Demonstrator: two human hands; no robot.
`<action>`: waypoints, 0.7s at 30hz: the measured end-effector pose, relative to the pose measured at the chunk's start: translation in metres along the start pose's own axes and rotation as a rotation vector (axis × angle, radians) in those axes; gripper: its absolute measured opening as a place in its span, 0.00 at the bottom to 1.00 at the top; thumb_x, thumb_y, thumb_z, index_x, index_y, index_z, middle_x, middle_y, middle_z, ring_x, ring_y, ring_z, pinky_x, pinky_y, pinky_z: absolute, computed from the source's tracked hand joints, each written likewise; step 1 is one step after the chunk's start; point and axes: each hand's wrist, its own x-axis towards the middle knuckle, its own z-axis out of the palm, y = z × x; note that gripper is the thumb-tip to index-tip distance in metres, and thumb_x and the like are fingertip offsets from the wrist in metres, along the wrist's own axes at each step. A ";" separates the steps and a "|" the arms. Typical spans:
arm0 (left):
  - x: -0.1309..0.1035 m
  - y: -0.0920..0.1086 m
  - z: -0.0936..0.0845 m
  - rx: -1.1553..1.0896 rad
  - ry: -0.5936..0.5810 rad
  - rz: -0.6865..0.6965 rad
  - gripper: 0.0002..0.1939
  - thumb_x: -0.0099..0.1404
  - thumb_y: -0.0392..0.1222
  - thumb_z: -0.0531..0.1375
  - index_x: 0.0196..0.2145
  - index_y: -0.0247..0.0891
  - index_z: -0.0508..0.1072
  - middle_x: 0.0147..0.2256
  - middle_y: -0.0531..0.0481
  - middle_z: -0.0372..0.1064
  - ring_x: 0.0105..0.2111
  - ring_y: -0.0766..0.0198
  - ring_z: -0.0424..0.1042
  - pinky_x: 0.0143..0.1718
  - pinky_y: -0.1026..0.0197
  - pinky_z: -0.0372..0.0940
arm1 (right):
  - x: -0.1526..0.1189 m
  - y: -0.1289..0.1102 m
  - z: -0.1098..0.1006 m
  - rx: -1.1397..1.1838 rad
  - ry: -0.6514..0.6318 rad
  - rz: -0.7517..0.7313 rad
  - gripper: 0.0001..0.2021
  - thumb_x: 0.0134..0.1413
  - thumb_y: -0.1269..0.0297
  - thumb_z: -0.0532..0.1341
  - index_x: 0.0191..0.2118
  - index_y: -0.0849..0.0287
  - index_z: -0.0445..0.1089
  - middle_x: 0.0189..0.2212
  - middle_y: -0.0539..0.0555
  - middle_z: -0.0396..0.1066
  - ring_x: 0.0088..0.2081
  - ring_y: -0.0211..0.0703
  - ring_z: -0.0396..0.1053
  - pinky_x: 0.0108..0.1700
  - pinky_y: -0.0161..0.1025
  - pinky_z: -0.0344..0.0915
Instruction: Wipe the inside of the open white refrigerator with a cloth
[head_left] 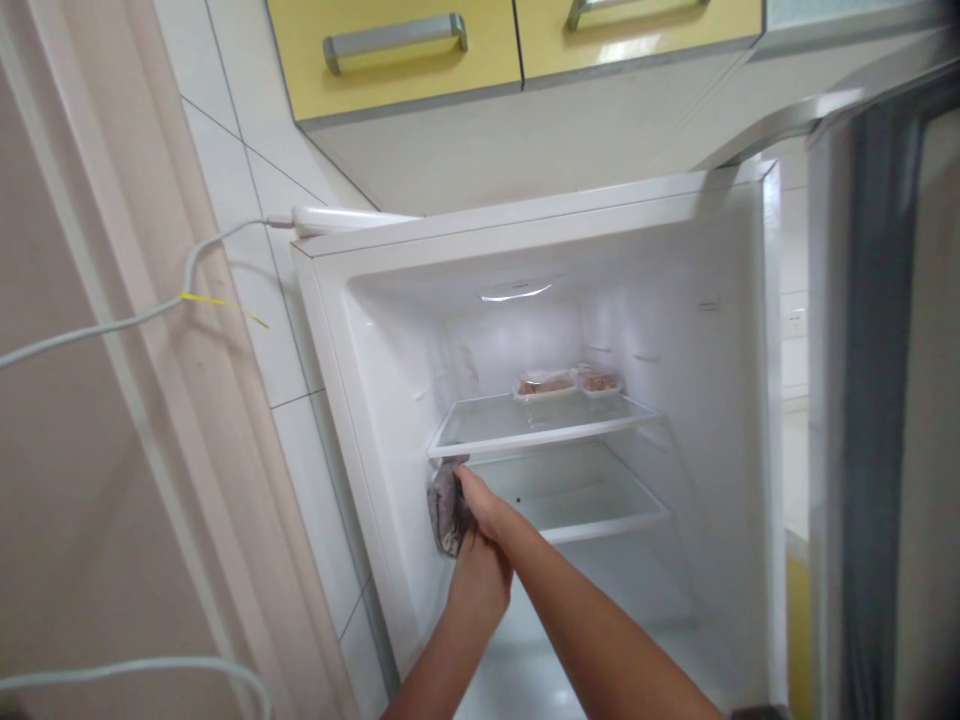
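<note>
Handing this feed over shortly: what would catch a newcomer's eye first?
The left hand and right hand meet at a grey cloth by the left inner wall of an open fridge. Two food packs sit toward the back of the upper shelf.

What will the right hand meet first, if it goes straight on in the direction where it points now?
Past the grey cloth at its fingers, the right hand would probably meet the fridge's left inner wall first; the remaining depth is unclear.

The middle shelf [570, 490] has open room above it, capped by the upper shelf [547, 425].
</note>
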 end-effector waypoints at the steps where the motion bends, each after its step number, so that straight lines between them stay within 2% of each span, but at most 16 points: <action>1: 0.008 -0.007 0.001 0.067 -0.033 -0.012 0.28 0.62 0.28 0.53 0.59 0.32 0.73 0.55 0.34 0.74 0.57 0.46 0.72 0.63 0.43 0.63 | 0.000 -0.002 -0.005 -0.027 -0.006 -0.029 0.27 0.66 0.53 0.41 0.43 0.61 0.75 0.38 0.58 0.79 0.45 0.49 0.76 0.53 0.47 0.70; 4: 0.028 -0.028 0.001 0.197 -0.079 -0.058 0.28 0.59 0.26 0.53 0.56 0.32 0.75 0.57 0.34 0.73 0.61 0.45 0.68 0.66 0.40 0.58 | -0.006 -0.004 -0.022 -0.151 -0.038 -0.146 0.22 0.64 0.54 0.48 0.46 0.59 0.76 0.47 0.58 0.79 0.52 0.49 0.72 0.60 0.46 0.65; 7: 0.037 -0.048 -0.004 0.229 -0.075 -0.082 0.27 0.58 0.26 0.53 0.55 0.27 0.75 0.57 0.31 0.72 0.62 0.45 0.67 0.68 0.42 0.56 | -0.024 0.005 -0.041 -0.311 -0.044 -0.247 0.19 0.62 0.56 0.53 0.51 0.55 0.75 0.53 0.56 0.77 0.57 0.48 0.69 0.63 0.45 0.61; 10: 0.034 -0.059 -0.009 0.271 -0.063 -0.067 0.27 0.60 0.27 0.52 0.56 0.28 0.74 0.58 0.32 0.72 0.65 0.48 0.64 0.69 0.44 0.54 | -0.052 0.032 -0.069 -0.493 0.041 -0.269 0.20 0.62 0.62 0.54 0.56 0.54 0.72 0.60 0.58 0.71 0.64 0.50 0.63 0.69 0.49 0.53; 14: 0.030 -0.065 -0.014 0.344 -0.089 -0.030 0.29 0.59 0.28 0.52 0.58 0.28 0.72 0.60 0.34 0.70 0.68 0.49 0.58 0.71 0.44 0.51 | -0.088 0.079 -0.120 -0.712 0.236 -0.186 0.24 0.61 0.70 0.50 0.61 0.59 0.68 0.64 0.64 0.65 0.67 0.58 0.59 0.70 0.61 0.48; 17: 0.040 -0.068 -0.019 0.342 -0.102 -0.039 0.31 0.60 0.28 0.50 0.61 0.26 0.69 0.62 0.33 0.68 0.70 0.49 0.55 0.72 0.42 0.47 | -0.106 0.106 -0.149 -0.816 0.319 -0.151 0.25 0.63 0.71 0.46 0.61 0.63 0.68 0.63 0.65 0.67 0.66 0.56 0.60 0.71 0.57 0.47; 21: 0.065 -0.071 -0.021 0.277 -0.122 -0.119 0.34 0.57 0.27 0.48 0.61 0.23 0.67 0.61 0.29 0.67 0.69 0.46 0.55 0.70 0.37 0.48 | -0.116 0.128 -0.161 -0.977 0.369 -0.229 0.23 0.69 0.63 0.45 0.61 0.59 0.69 0.63 0.59 0.68 0.66 0.53 0.62 0.70 0.53 0.52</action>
